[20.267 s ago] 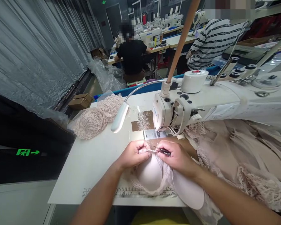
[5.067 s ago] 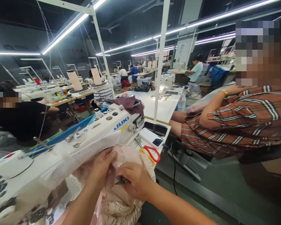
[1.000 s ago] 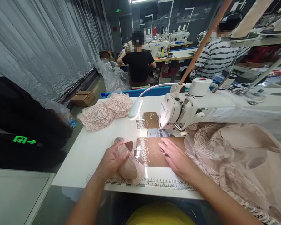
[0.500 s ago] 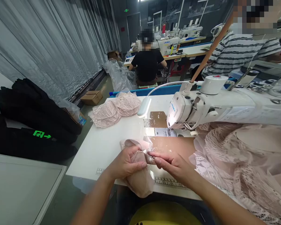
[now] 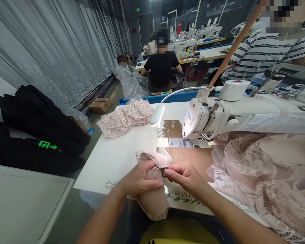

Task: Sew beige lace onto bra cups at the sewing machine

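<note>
My left hand (image 5: 139,178) is closed around a beige padded bra cup (image 5: 152,200) that hangs over the front edge of the white sewing table (image 5: 112,159). My right hand (image 5: 184,174) pinches the cup's upper edge, where a pale fabric flap (image 5: 157,158) sticks up. Both hands meet just in front of the white Juki sewing machine (image 5: 218,112), whose needle area lies a little behind them.
A heap of pink lace pieces (image 5: 124,117) lies at the table's far left; a bigger pile of lace garments (image 5: 264,176) fills the right. A gooseneck lamp (image 5: 156,115) hangs beside the machine head. Black bags (image 5: 35,125) sit left. Two people sit at machines behind.
My right hand has left the table top and joined the left hand on the cup. The cup now hangs lower over the table's front edge.
</note>
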The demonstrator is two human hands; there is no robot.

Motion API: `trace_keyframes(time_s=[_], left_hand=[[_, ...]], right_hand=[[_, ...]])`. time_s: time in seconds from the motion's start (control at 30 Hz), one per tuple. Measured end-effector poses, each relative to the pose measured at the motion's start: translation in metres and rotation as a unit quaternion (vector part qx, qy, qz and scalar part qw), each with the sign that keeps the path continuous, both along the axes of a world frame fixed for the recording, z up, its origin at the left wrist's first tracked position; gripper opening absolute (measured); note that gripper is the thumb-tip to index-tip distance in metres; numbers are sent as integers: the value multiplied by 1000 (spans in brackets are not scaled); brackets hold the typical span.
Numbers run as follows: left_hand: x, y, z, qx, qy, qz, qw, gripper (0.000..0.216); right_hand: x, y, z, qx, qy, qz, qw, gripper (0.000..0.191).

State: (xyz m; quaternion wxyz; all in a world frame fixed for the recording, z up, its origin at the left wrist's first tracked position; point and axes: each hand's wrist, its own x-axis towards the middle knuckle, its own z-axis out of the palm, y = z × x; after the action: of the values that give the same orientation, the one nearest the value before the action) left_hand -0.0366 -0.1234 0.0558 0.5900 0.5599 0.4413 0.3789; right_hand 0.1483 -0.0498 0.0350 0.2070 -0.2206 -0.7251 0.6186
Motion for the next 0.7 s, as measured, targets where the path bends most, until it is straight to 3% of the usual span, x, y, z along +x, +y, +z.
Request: trace_keyframes(time_s=[0.27, 0.47, 0.53, 0.6, 0.7], left_hand=[[0, 1, 0, 1, -12, -7, 1000, 56], [-5, 1, -5, 17, 71, 22, 997, 71], [-6, 0, -5, 6, 74, 27, 997, 65], [-6, 0, -6, 1, 68, 31, 997, 59], [-4, -1, -7, -4, 66, 42, 997, 53]], right_hand=[[3, 1, -1, -12, 23, 8, 1000, 47], [5, -2, -4, -37, 27, -22, 999, 40], [12, -1, -7, 20, -8, -40, 999, 40], [23, 1, -12, 124, -62, -69, 988, 37], [49, 8, -27, 320, -166, -119, 925, 35]])
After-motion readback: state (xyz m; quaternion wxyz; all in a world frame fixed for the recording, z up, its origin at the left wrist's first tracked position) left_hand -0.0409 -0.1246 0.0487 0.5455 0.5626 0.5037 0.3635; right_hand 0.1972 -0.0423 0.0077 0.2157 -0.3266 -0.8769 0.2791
